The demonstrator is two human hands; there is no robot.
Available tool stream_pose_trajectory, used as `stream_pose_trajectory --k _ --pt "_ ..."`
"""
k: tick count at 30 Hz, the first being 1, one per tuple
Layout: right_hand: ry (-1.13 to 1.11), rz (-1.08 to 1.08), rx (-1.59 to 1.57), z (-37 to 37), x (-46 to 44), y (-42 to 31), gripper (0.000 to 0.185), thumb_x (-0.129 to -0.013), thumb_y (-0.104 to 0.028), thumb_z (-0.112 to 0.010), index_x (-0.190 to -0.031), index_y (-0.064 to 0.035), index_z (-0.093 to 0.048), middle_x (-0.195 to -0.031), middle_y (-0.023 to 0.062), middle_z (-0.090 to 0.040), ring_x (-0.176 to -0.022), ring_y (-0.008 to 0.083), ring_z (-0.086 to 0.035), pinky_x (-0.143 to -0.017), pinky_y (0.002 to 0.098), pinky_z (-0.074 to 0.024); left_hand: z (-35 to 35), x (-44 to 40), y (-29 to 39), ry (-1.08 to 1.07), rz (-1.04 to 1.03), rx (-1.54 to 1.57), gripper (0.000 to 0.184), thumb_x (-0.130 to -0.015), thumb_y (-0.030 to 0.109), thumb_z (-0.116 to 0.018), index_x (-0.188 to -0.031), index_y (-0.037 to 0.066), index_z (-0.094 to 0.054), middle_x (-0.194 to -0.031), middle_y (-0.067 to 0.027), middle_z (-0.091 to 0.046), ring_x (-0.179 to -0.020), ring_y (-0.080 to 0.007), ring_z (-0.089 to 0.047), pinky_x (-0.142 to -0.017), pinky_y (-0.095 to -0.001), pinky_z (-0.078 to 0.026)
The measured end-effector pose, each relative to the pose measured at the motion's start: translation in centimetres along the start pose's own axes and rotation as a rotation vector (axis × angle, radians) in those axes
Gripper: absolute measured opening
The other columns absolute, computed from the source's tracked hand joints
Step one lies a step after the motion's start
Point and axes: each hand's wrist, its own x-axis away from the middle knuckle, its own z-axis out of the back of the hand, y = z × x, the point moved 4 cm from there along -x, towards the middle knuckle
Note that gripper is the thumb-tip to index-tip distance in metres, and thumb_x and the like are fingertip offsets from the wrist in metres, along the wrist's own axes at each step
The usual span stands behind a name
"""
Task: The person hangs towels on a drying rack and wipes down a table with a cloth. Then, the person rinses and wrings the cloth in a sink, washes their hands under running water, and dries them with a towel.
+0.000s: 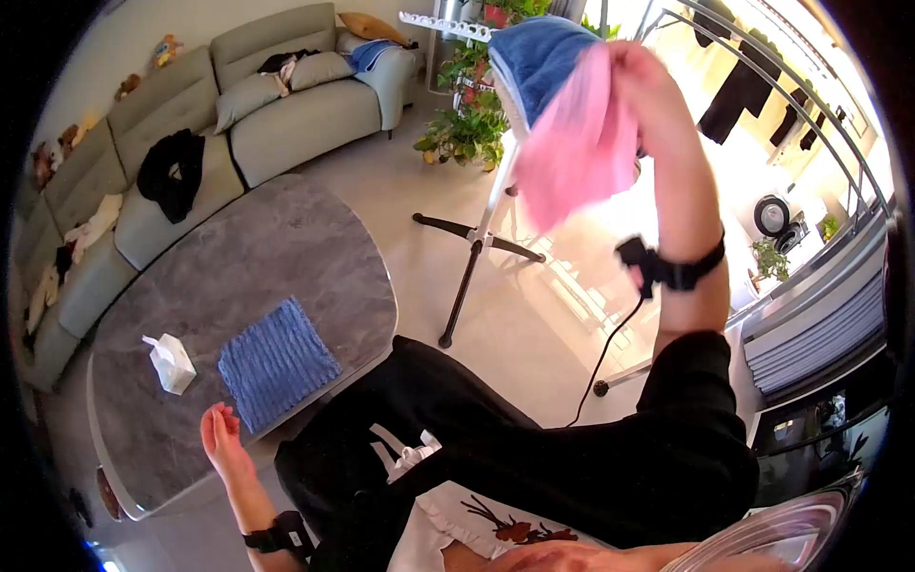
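My right hand [643, 91] is raised high on the right, closed on the top of a pink cloth [581, 148]. The cloth hangs down from my fingers, a little blurred. Behind it, a blue cloth [538, 67] drapes over the top of a white stand [488, 205]. Down at the left, my left hand [226, 441] is beside the near edge of the grey table [276, 224], fingers loosely curled and nothing seen in them. Just past it, a ribbed blue towel [278, 364] lies flat on the tabletop. A white tissue pack [172, 364] stands left of the towel.
A grey-green sofa [286, 129] curves behind the table, with cushions and clothes on it. The stand's black feet [467, 243] spread over the floor. Potted plants [467, 124] stand behind it. A black cable [610, 343] runs from my right wrist strap.
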Motion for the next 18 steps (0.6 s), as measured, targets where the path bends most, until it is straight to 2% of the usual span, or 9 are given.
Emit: stream_pose_trajectory --k 2,3,4,6,8,14,15,16,18 --pt "0.115 -0.054 -0.091 6.0 -5.3 1.0 0.030 -0.090 -0.007 -0.052 -0.118 0.0015 -0.057 -0.101 0.0080 -0.064 -0.093 0.0156 -0.062 -0.081 0.0293 -0.0513 -0.7 0.4 0.6 -0.023 -0.006 -0.002 0.017 -0.095 0.019 -0.055 -0.104 0.006 -0.059 -0.096 -0.0027 -0.060 -0.081 -0.0080 -0.054 -0.074 -0.0227 -0.043" --pt "0.118 0.006 0.010 9.3 -7.9 3.4 0.031 -0.087 -0.014 -0.058 -0.116 -0.0001 -0.060 -0.101 0.0077 -0.064 -0.092 0.0146 -0.061 -0.079 0.0281 -0.0497 -1.0 0.7 0.9 -0.030 -0.007 -0.004 0.017 -0.095 0.019 -0.055 -0.104 0.006 -0.060 -0.094 -0.0025 -0.060 -0.079 -0.0077 -0.053 -0.074 -0.0225 -0.043" --pt "0.182 -0.126 0.196 10.3 -8.7 4.9 0.031 -0.086 -0.020 -0.059 -0.110 -0.0004 -0.062 -0.096 0.0075 -0.065 -0.088 0.0142 -0.061 -0.075 0.0270 -0.0486 -1.3 1.1 1.3 -0.034 -0.006 -0.010 0.017 -0.095 0.019 -0.055 -0.104 0.006 -0.060 -0.093 -0.0024 -0.060 -0.077 -0.0075 -0.052 -0.073 -0.0224 -0.043" --pt "0.146 -0.167 0.444 14.2 -12.5 11.9 0.040 -0.080 -0.034 -0.065 -0.097 0.0014 -0.066 -0.087 0.0088 -0.067 -0.077 0.0136 -0.061 -0.067 0.0263 -0.0464 -1.6 2.0 2.0 -0.017 -0.027 -0.019 0.017 -0.095 0.019 -0.055 -0.104 0.006 -0.060 -0.093 -0.0023 -0.060 -0.076 -0.0073 -0.052 -0.073 -0.0220 -0.042" --pt "-0.018 -0.228 0.446 13.5 -10.7 11.9 0.038 -0.081 -0.033 -0.064 -0.096 0.0022 -0.067 -0.084 0.0082 -0.067 -0.073 0.0131 -0.060 -0.066 0.0273 -0.0461 -1.2 2.7 2.4 0.007 -0.031 -0.026 0.017 -0.095 0.019 -0.055 -0.104 0.006 -0.060 -0.092 -0.0023 -0.060 -0.076 -0.0072 -0.051 -0.073 -0.0218 -0.042" --pt "0.134 -0.221 0.423 11.7 -8.6 10.2 0.042 -0.083 -0.040 -0.064 -0.099 -0.0013 -0.068 -0.082 0.0070 -0.067 -0.076 0.0129 -0.061 -0.068 0.0279 -0.0481 1.3 4.2 3.0 0.088 -0.005 -0.019 0.016 -0.094 0.019 -0.055 -0.104 0.007 -0.060 -0.093 -0.0016 -0.060 -0.076 -0.0072 -0.051 -0.072 -0.0219 -0.042" --pt "0.121 -0.287 0.649 13.4 -10.5 11.7 0.047 -0.088 -0.040 -0.061 -0.118 -0.0040 -0.061 -0.107 0.0075 -0.065 -0.097 0.0157 -0.058 -0.085 0.0302 -0.0442 1.3 4.2 3.0 0.131 -0.006 -0.015 0.016 -0.094 0.019 -0.055 -0.104 0.007 -0.060 -0.093 -0.0014 -0.060 -0.076 -0.0072 -0.051 -0.072 -0.0220 -0.042" --pt "0.180 -0.274 0.659 12.7 -9.4 9.5 0.047 -0.088 -0.040 -0.061 -0.118 -0.0044 -0.061 -0.110 0.0078 -0.065 -0.100 0.0164 -0.058 -0.087 0.0305 -0.0433 1.3 4.3 3.1 0.174 -0.007 -0.012 0.016 -0.094 0.019 -0.055 -0.104 0.007 -0.060 -0.093 -0.0012 -0.060 -0.077 -0.0073 -0.052 -0.072 -0.0220 -0.042" --pt "0.289 -0.252 0.675 11.6 -7.5 5.2 0.048 -0.087 -0.041 -0.060 -0.119 -0.0052 -0.060 -0.114 0.0084 -0.063 -0.106 0.0177 -0.057 -0.091 0.0311 -0.0414 2.1 3.7 4.5 0.065 -0.073 -0.057 0.016 -0.095 0.018 -0.055 -0.104 0.007 -0.060 -0.094 -0.0015 -0.060 -0.078 -0.0073 -0.052 -0.072 -0.0219 -0.042"
